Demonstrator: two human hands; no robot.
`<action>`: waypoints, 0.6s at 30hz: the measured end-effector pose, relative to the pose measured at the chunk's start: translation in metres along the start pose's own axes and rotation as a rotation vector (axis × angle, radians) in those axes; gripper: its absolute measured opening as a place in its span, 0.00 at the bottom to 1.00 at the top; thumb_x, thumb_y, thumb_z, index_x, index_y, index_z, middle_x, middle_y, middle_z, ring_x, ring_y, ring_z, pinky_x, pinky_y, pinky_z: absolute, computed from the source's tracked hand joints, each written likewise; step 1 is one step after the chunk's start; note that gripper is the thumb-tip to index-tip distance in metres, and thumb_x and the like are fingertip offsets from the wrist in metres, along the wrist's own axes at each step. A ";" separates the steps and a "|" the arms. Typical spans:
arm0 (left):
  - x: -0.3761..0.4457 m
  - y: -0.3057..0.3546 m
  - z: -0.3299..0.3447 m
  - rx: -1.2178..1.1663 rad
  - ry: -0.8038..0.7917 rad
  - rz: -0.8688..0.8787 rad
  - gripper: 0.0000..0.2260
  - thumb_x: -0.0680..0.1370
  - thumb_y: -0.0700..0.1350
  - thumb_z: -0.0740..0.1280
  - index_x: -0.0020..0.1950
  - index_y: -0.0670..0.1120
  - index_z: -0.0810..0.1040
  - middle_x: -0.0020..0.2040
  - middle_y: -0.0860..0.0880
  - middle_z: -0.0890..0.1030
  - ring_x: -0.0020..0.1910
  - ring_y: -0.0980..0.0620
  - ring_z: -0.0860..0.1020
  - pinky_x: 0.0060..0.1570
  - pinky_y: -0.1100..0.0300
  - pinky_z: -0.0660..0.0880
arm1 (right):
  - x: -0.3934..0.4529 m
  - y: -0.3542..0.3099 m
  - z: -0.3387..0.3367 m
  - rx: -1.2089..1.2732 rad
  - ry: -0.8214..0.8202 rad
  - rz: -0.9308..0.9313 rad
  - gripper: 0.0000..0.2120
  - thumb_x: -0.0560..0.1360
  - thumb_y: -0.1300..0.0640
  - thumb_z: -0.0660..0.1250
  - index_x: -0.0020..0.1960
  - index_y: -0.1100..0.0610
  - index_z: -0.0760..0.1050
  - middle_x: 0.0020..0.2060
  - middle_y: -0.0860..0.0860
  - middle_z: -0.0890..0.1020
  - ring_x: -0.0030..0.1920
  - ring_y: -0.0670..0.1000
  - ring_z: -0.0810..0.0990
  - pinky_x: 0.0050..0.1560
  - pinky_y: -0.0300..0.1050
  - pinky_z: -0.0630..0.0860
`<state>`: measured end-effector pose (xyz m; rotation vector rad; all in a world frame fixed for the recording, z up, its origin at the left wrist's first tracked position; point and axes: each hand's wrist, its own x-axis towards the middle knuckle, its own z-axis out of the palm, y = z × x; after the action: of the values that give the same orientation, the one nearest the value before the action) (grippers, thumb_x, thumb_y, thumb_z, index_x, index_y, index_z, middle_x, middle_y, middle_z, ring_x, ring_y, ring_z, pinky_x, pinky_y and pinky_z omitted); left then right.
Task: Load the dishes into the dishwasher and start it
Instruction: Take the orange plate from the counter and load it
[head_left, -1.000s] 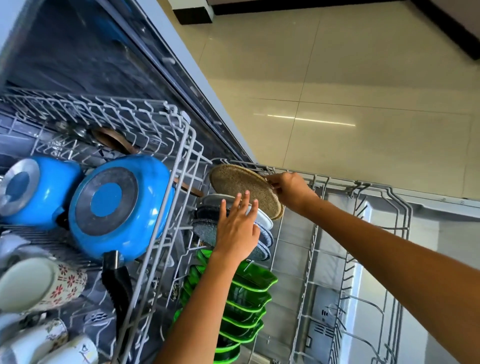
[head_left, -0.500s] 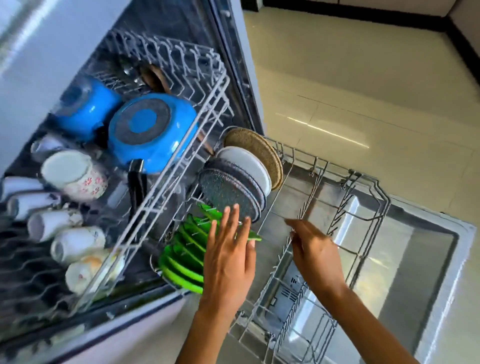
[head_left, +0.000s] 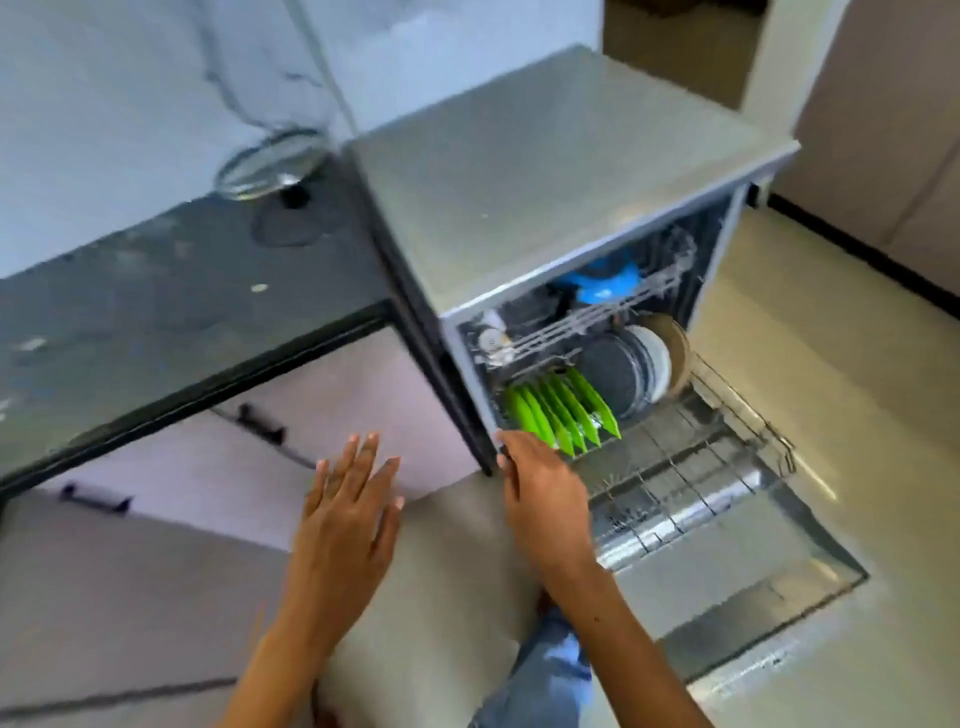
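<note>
Left hand (head_left: 347, 512) was flat, fingers spread, holding nothing. Right hand (head_left: 545, 499) was also empty, fingers relaxed by the lower rack (head_left: 727, 441) corner. Both had pulled back from the plates since a second ago, when the right held the tan plate (head_left: 678, 345) (view now higher up). Dishwasher (head_left: 545, 171) door (head_left: 753, 597) was down. Lower rack held about six green plates (head_left: 563, 410), two dark plates (head_left: 615, 371), one white plate (head_left: 655, 358), one tan. Upper rack (head_left: 597, 312): blue pot (head_left: 605, 280), cups (head_left: 493, 338).
</note>
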<state>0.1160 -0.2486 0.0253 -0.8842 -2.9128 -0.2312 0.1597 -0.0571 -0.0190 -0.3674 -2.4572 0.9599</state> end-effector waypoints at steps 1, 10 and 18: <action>-0.027 -0.013 -0.025 0.012 0.025 -0.064 0.21 0.79 0.50 0.53 0.63 0.41 0.77 0.71 0.41 0.69 0.71 0.44 0.65 0.70 0.51 0.54 | -0.007 -0.035 0.000 0.021 -0.023 -0.064 0.12 0.70 0.62 0.64 0.53 0.56 0.79 0.47 0.50 0.83 0.43 0.52 0.82 0.35 0.43 0.77; -0.276 -0.090 -0.145 0.110 0.275 -0.733 0.26 0.82 0.54 0.45 0.60 0.42 0.79 0.69 0.41 0.71 0.71 0.46 0.62 0.72 0.56 0.48 | -0.092 -0.311 0.063 0.304 -0.412 -0.637 0.14 0.73 0.55 0.58 0.54 0.55 0.79 0.43 0.52 0.83 0.36 0.54 0.82 0.31 0.42 0.76; -0.453 -0.133 -0.180 0.285 0.432 -1.243 0.19 0.77 0.50 0.56 0.58 0.44 0.81 0.67 0.41 0.74 0.69 0.43 0.69 0.68 0.50 0.58 | -0.218 -0.458 0.137 0.517 -0.690 -0.934 0.10 0.75 0.61 0.65 0.56 0.57 0.78 0.50 0.50 0.83 0.48 0.51 0.82 0.46 0.41 0.76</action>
<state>0.4249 -0.6350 0.1283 0.9497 -2.5250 -0.0461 0.2399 -0.5523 0.1377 1.3505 -2.2982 1.3054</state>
